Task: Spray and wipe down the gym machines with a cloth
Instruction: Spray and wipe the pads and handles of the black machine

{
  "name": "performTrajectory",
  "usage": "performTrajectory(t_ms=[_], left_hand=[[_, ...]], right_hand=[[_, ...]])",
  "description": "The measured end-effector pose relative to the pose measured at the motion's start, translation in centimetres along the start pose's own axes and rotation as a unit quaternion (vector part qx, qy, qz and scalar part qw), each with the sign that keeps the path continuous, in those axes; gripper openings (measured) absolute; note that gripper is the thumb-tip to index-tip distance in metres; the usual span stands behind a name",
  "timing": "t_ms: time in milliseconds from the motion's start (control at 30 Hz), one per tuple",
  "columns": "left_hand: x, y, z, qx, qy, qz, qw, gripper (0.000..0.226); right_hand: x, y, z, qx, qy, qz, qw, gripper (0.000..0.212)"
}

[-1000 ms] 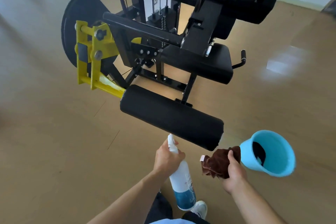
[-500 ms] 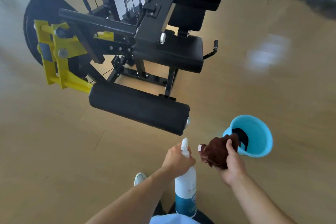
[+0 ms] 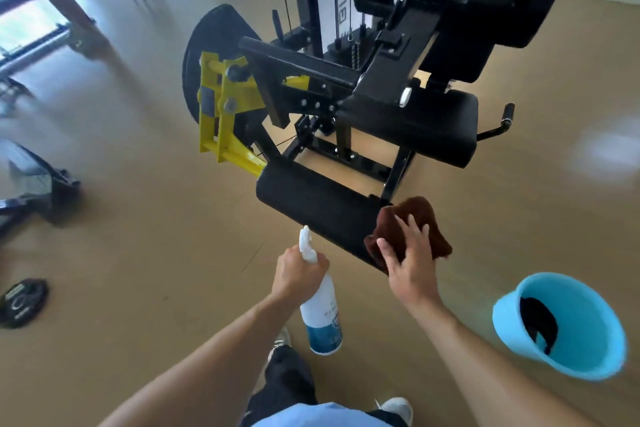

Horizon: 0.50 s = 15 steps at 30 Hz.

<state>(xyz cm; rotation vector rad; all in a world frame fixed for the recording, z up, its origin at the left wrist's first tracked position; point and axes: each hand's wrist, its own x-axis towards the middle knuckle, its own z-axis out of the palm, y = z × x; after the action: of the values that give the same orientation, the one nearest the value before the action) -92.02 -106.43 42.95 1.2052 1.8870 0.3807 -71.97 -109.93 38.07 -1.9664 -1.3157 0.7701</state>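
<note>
While your left hand [image 3: 298, 277] grips the spray bottle [image 3: 321, 312] by its neck, your right hand [image 3: 410, 260], fingers [image 3: 414, 226] spread flat, presses the brown cloth [image 3: 414, 218] onto the black roller pad's [image 3: 317, 204] 4 o'clock end; blue bucket [image 3: 588, 362] at 4 o'clock.

Bright daylight upper left; edges blurred, warped.

Glossy tan floor [image 3: 145, 218], bright window [image 3: 20, 24]

Floor [image 3: 145, 253]: tan, smooth.
Machine [image 3: 363, 163]: twelve o'clock.
Bucket [image 3: 512, 329]: blue, four o'clock.
Weight plate [image 3: 22, 302]: black, nine o'clock.
</note>
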Motion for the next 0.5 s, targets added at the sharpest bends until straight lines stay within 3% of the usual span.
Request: performTrajectory(t_ms=[67, 100, 167, 267, 367, 500], left_hand=[[2.3, -0.2, -2.2, -0.018, 0.004, -0.013, 1.0, 0.012], [3.2, -0.3, -3.0, -0.027, 0.003, -0.015, 1.0, 0.023], [6.1, -0.7, -5.1, -0.028, 0.003, -0.023, 0.999, 0.042], [11.5, -1.3, -8.1, -0.017, 0.01, -0.021, 1.0, 0.047], [18.5, -2.0, -10.6, 0.006, 0.009, -0.002, 1.0, 0.043], [24.5, -2.0, -12.2, 0.052, -0.023, -0.003, 0.998, 0.01]], right_hand=[[2.1, 1.0, 2.4, -0.224, -0.132, -0.02, 0.965, 0.082], [2.7, 1.8, 3.0, -0.31, -0.162, -0.023, 0.937, 0.089], [3.8, 2.2, 4.5, -0.404, -0.146, -0.029, 0.902, 0.104], [5.5, 1.7, 5.6, -0.441, -0.106, -0.037, 0.89, 0.114], [6.9, 2.1, 6.7, -0.442, -0.099, -0.071, 0.889, 0.106], [7.3, 0.3, 8.6, -0.456, -0.078, -0.101, 0.881, 0.083]])
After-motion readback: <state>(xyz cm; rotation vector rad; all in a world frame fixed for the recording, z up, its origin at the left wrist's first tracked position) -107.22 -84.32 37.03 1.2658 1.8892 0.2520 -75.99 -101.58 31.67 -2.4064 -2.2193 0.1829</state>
